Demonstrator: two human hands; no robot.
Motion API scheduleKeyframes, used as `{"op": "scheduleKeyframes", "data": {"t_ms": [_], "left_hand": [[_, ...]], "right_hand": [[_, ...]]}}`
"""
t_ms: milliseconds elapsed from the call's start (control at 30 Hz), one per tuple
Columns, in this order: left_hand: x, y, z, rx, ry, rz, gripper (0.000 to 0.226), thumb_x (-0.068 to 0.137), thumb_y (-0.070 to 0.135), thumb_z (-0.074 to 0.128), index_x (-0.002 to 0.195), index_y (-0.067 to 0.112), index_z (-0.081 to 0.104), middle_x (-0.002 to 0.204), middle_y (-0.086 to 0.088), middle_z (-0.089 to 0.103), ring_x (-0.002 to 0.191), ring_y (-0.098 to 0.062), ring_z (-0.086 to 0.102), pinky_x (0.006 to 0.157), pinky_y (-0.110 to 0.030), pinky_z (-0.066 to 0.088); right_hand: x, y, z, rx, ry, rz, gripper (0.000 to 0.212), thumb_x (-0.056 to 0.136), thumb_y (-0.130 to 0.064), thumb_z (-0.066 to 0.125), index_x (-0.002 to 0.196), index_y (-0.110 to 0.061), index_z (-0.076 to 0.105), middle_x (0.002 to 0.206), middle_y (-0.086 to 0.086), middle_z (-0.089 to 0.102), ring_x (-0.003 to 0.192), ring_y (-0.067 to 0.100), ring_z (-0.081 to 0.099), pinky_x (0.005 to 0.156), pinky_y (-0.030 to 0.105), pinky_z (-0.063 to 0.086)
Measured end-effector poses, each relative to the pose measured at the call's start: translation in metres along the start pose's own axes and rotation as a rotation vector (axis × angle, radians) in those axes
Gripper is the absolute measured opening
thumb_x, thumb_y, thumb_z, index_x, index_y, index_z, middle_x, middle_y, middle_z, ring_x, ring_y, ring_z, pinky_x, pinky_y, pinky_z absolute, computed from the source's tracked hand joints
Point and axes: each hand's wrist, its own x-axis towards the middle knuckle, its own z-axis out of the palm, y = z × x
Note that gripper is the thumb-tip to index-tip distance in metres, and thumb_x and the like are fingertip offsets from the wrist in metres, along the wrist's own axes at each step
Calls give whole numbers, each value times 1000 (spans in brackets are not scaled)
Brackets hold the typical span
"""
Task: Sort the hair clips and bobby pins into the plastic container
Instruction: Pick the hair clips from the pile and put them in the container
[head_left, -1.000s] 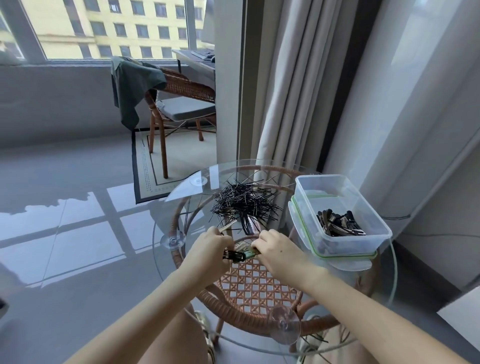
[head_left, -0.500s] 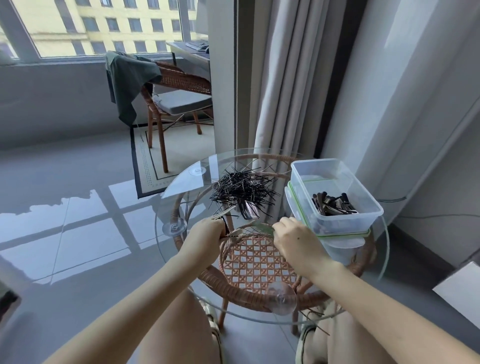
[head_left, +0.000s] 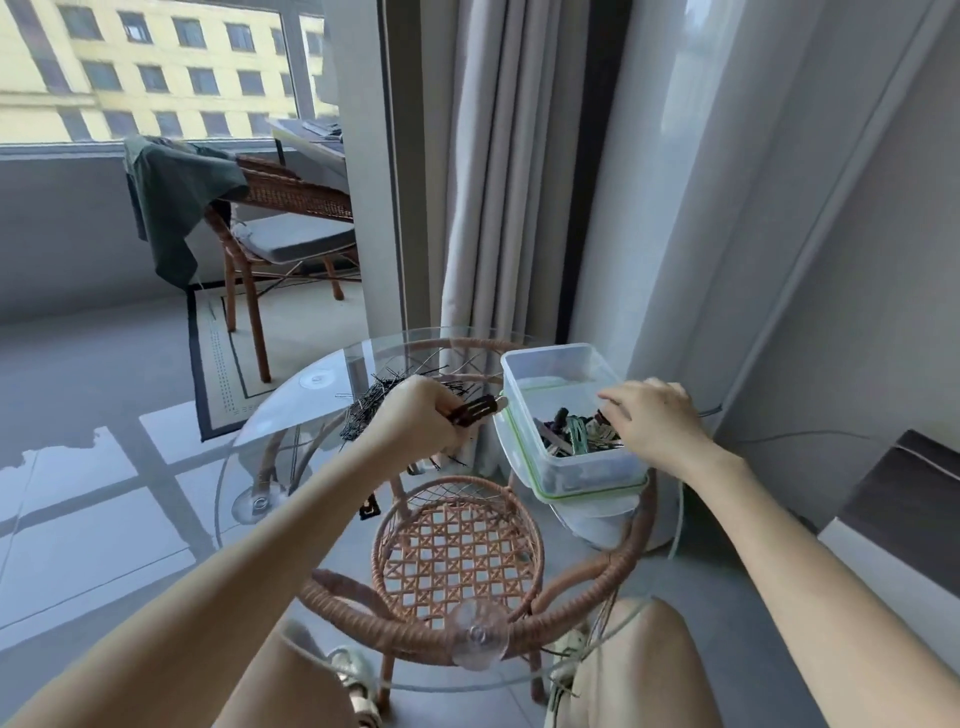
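Observation:
A clear plastic container (head_left: 550, 364) with a green-edged lid under it stands at the right of the round glass table (head_left: 291, 415). Several hair clips (head_left: 574, 436) lie inside it. My right hand (head_left: 649, 421) hovers over the container's right side, fingers spread, nothing visibly in it. My left hand (head_left: 415, 415) grips dark brown hair clips (head_left: 475, 410) just left of the container's rim. A pile of black bobby pins (head_left: 374, 405) lies on the glass, partly hidden behind my left hand. One dark clip (head_left: 370, 512) lies on the glass nearer to me.
The glass top rests on a rattan frame (head_left: 457, 551) with suction cups. A curtain (head_left: 498, 166) and wall stand right behind the table. A rattan chair (head_left: 280, 228) draped with a green cloth stands at the back left. My knees are under the table's near edge.
My right hand moved from the table's middle to over the container. My left hand carried dark clips up and right toward the container's rim. The camera tilted down.

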Motion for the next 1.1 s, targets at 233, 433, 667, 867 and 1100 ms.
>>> {"op": "scheduleKeyframes", "data": {"t_ms": [233,433,667,867,1100], "left_hand": [[59,82,50,140,-150,134,24,77,22,69,98,10,71,95,-10,70,90,-23,66,84,-28,52],[65,35,-10,173,82,12,25,87,13,55,107,7,69,113,-9,67,102,-27,63,92,-35,51],[-9,-74,-13,433,8,-278,35,87,39,56,72,7,58,65,-2,57,57,-15,50,57,-26,45],[-28,-94,23,485,190,-356,56,79,57,56,102,8,46,103,-10,54,90,-23,52,75,-30,43],[-16,-101,17,534,65,-375,46,82,50,56,101,9,52,115,-13,52,104,-27,50,86,-35,45]], "right_hand": [[-24,14,-10,238,336,100,29,90,-5,44,107,-7,67,102,13,72,94,34,61,85,40,43],[-40,-24,-15,398,386,-46,19,88,-4,55,99,-4,70,95,10,73,90,26,65,79,24,44],[-31,-140,44,379,-22,-263,30,94,-32,49,105,-8,62,100,8,64,96,23,57,80,31,47],[0,-185,72,184,-124,73,58,84,-58,51,105,-5,57,113,12,59,101,27,56,71,31,42],[14,-196,74,102,-173,-12,26,94,-14,47,115,0,51,118,18,58,107,30,55,83,34,48]]}}
